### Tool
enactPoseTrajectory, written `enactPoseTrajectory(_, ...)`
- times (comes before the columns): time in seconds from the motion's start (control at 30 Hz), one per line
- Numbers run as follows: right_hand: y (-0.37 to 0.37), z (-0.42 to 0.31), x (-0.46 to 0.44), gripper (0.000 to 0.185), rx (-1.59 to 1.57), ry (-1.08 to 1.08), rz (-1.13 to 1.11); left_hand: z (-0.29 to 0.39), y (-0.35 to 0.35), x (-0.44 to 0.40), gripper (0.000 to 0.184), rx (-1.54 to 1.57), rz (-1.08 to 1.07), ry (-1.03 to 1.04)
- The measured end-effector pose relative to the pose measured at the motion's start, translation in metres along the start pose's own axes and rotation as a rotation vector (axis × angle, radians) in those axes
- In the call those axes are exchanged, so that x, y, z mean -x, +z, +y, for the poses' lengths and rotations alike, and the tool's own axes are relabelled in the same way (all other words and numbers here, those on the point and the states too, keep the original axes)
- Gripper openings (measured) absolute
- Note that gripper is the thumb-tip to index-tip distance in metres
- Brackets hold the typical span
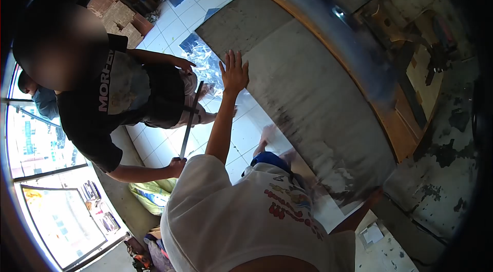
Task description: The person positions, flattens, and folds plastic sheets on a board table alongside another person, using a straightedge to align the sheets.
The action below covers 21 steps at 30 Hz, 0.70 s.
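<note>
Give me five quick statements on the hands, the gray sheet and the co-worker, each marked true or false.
1. The person's left hand is spread flat at the edge of the gray sheet. True.
2. The left hand holds the long thin bar. False: the co-worker's hand grips it.
3. The co-worker's shirt is white. False: it is black, with a print on the front.
4. A brown board runs along the gray sheet's side opposite the left hand. True.
5. The floor is bare wood. False: it is white tile.
</note>
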State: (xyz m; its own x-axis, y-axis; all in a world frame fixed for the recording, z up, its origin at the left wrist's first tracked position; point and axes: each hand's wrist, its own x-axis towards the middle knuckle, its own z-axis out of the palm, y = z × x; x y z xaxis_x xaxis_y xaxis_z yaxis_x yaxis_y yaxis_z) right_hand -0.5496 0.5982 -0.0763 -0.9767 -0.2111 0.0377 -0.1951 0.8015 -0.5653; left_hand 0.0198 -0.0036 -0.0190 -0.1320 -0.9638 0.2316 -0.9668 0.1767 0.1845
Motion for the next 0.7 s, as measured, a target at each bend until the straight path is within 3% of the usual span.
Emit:
enactPoseTrajectory(0.07,-0.006,-0.016,0.005,0.051,0.041,0.062,-0.029,0.008,0.005,0.002,0.065,-0.08,0.061,0.001)
enactPoseTrajectory(0.2,0.0,-0.004,-0.001,0.048,0.01,-0.019,-0.044,0.024,0.004,0.009,0.07,0.077,-0.047,-0.04)
enactPoseTrajectory(0.33,0.007,0.03,-0.015,0.046,0.077,-0.096,0.02,0.027,0.008,0.002,0.069,-0.006,0.01,-0.256)
enactPoseTrajectory(0.53,0.004,-0.001,-0.001,0.044,0.124,-0.057,0.025,0.081,0.009,-0.016,0.066,0.106,-0.012,0.16)
enactPoseTrajectory(0.7,0.007,0.009,-0.007,0.044,0.176,-0.053,0.058,0.077,0.022,-0.048,0.066,0.178,-0.065,0.107)
